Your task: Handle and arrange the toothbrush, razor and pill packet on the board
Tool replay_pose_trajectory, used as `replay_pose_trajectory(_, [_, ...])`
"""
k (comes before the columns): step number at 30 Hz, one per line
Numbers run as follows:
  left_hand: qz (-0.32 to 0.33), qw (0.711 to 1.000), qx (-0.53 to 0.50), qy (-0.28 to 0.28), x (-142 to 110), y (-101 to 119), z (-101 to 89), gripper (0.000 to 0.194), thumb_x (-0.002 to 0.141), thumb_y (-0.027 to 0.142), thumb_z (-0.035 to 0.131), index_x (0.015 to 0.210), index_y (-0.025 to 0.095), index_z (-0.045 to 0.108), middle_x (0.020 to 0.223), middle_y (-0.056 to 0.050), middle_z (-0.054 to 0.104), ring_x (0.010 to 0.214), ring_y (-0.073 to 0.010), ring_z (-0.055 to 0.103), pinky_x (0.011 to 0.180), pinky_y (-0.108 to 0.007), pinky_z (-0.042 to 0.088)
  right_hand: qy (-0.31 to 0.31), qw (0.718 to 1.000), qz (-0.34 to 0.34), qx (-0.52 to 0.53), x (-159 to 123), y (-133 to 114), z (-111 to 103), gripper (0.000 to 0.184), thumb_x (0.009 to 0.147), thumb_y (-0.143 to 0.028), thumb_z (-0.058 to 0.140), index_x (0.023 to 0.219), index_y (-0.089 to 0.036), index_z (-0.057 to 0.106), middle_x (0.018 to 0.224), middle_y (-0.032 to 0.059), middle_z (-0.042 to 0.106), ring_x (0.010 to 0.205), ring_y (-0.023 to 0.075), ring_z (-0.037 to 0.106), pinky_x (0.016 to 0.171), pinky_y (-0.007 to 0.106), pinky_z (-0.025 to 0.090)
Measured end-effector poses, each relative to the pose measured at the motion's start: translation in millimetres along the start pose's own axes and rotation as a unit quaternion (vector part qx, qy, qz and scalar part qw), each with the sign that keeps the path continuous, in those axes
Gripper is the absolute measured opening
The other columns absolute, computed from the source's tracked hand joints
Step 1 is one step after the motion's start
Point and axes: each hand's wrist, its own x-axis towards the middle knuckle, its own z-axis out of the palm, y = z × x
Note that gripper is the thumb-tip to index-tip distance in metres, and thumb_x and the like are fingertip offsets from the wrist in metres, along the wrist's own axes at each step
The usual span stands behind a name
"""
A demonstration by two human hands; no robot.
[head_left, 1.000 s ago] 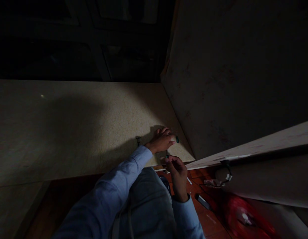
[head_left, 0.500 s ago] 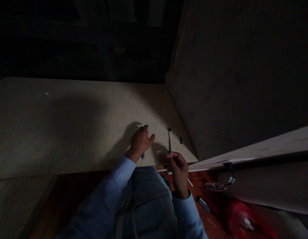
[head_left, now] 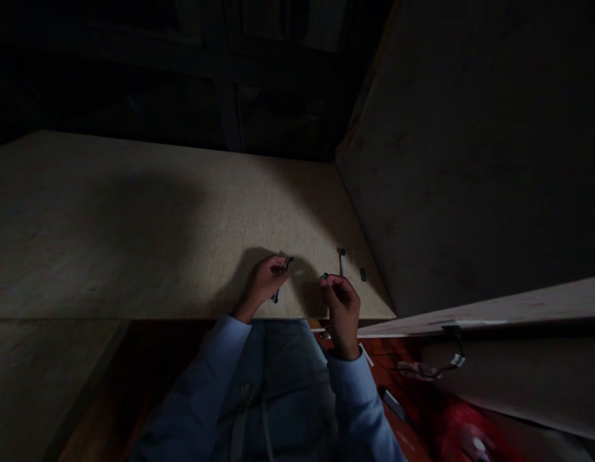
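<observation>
My left hand is closed round a toothbrush just above the table. Its dark head pokes out past the fingertips, and part of the handle shows below the palm. Between the thumb and fingers of my right hand is a small green toothbrush cap, a short way right of the brush head. Behind my right hand a second toothbrush, white with a dark head, lies on the table, its lower end hidden by the hand. Farther right lies another green cap.
The pale speckled table meets a dark wall panel on the right. Down on the reddish floor are a dark oblong object, a cable with a white tag and a red plastic bag. The light is dim.
My left hand has gone from lying over the toothbrush with fingers spread to gripping it and tilting its head up. My right hand still pinches the cap. The view has shifted slightly.
</observation>
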Motion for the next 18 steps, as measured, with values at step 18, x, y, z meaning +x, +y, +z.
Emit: replay_pose_trajectory(18, [-0.024, 0.979, -0.203, 0.008, -20.1, -9.2, -8.3, 0.049, 0.077, 0.042, 0.071, 0.115, 0.012, 0.071, 0.083, -0.007, 0.074, 0.047, -0.0078, 0.055, 0.04, -0.02, 0.037, -0.064, 0.997, -0.013, -0.029, 20.2, 33.9, 48.3, 0.021, 0.081, -0.038, 0.071, 0.087, -0.02, 0.063, 0.08, 0.0002, 0.068, 0.072, 0.0157, 0.062, 0.066, 0.028, 0.051])
